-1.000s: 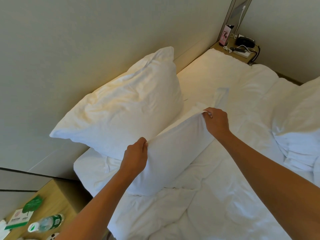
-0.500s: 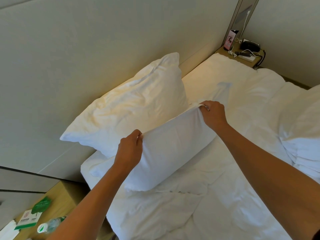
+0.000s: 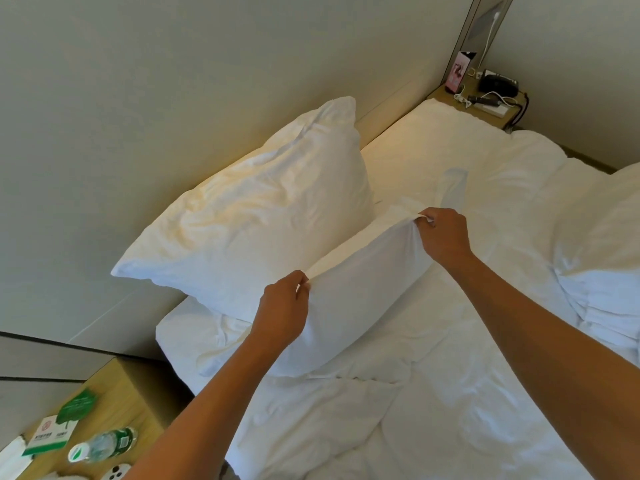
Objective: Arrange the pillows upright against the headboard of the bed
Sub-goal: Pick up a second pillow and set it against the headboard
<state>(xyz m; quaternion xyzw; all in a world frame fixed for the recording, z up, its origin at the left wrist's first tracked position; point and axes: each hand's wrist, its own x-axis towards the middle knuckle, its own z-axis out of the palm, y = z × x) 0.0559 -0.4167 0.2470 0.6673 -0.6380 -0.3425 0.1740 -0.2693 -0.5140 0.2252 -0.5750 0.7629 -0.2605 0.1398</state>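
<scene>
**Second pillow held up by its top edge**

We see the wide bed with rumpled white sheets (image 3: pixel 450 393) filling most of the view, its pale padded headboard (image 3: pixel 173 98) running along the left. Leaning upright against that headboard we have a plump white pillow (image 3: pixel 249 216). In front of it stands a flatter white pillow (image 3: pixel 360 299), its lower edge on the mattress, touching the plump one. Our left hand (image 3: pixel 282 315) pinches its top edge near the left corner, fingers curled tight on the cloth. Our right hand (image 3: pixel 445 235) grips the same edge at the right end, fabric bunched in the fist. On the light wooden bedside table (image 3: pixel 121 393) at lower left lies a green-labelled plastic water bottle (image 3: pixel 102 446).
</scene>
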